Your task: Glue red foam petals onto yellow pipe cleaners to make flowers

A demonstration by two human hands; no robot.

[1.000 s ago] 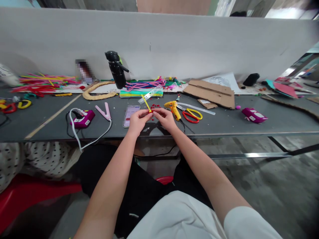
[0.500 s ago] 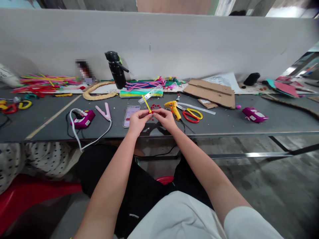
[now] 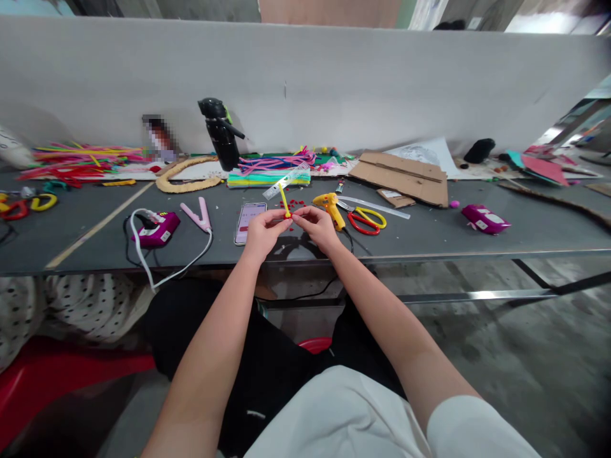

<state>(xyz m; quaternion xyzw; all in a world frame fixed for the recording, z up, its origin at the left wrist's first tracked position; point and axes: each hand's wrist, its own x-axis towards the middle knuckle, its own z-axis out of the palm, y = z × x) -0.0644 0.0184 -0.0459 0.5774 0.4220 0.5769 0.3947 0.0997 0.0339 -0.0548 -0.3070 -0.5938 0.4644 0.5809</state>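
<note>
A thin yellow stick [image 3: 284, 200], which looks like a length of pipe cleaner, stands nearly upright between my fingertips. At its lower end is a small red piece [image 3: 287, 215]. My left hand [image 3: 264, 233] pinches this end from the left, thumb and fingers closed. From the other side my right hand [image 3: 321, 228] closes its fingertips on the red piece. Small red scraps [image 3: 300, 203] lie on the table just behind the hands. A phone [image 3: 249, 219] lies beside my left hand, and a yellow glue gun [image 3: 330, 207] beside my right.
Scissors [image 3: 366, 221] and a clear ruler [image 3: 286, 180] lie near the hands. A pink hair straightener [image 3: 198, 216] and purple power block [image 3: 157, 229] with cables are to the left. Behind stand a black bottle [image 3: 220, 135], pipe cleaners [image 3: 272, 163] and cardboard [image 3: 401, 177].
The yellow stick has tipped to a more upright position, and the red piece at its base shows more. Both hands stay in nearly the same place; the view has shifted slightly.
</note>
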